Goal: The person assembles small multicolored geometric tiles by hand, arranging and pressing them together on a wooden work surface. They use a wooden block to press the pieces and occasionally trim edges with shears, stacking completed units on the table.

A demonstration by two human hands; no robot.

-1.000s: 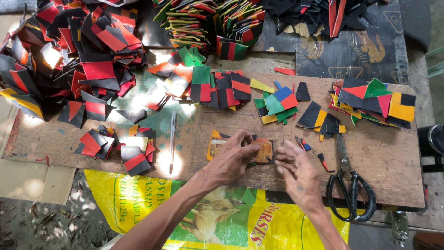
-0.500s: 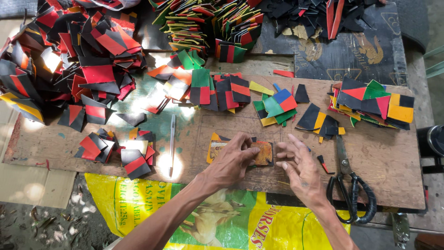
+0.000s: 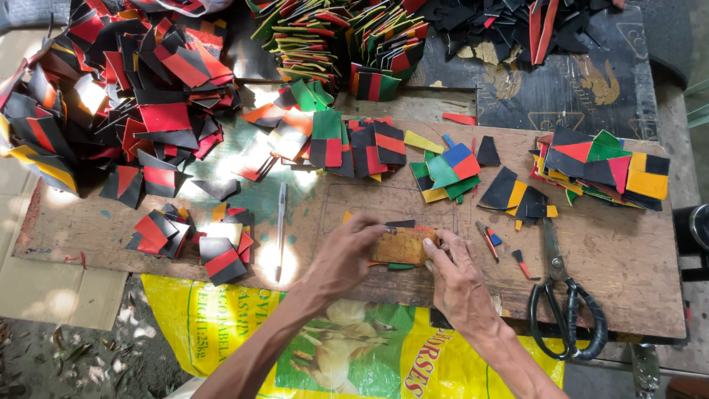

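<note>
Tan block now pinned between both hands

Tan and worn, the small flat block (image 3: 402,245) lies on the wooden tabletop (image 3: 628,258) with coloured scraps under it, a green edge showing at its near side and a black sliver just beyond its far edge. Compared with a second ago, the hands have drawn closer together: the left hand (image 3: 346,255) now lies with its fingers over the block's left end, and the right hand (image 3: 459,277) has slid in so its fingertips press the right end. Neither grip lifts anything; both are flat, narrow presses that hold the block and the pieces beneath it down against the wood. The layers seem to be squared up and held steady rather than picked up. Well to the right of the right hand rest black-handled scissors (image 3: 565,303); left of the left hand lies a white pen (image 3: 281,229)
</note>
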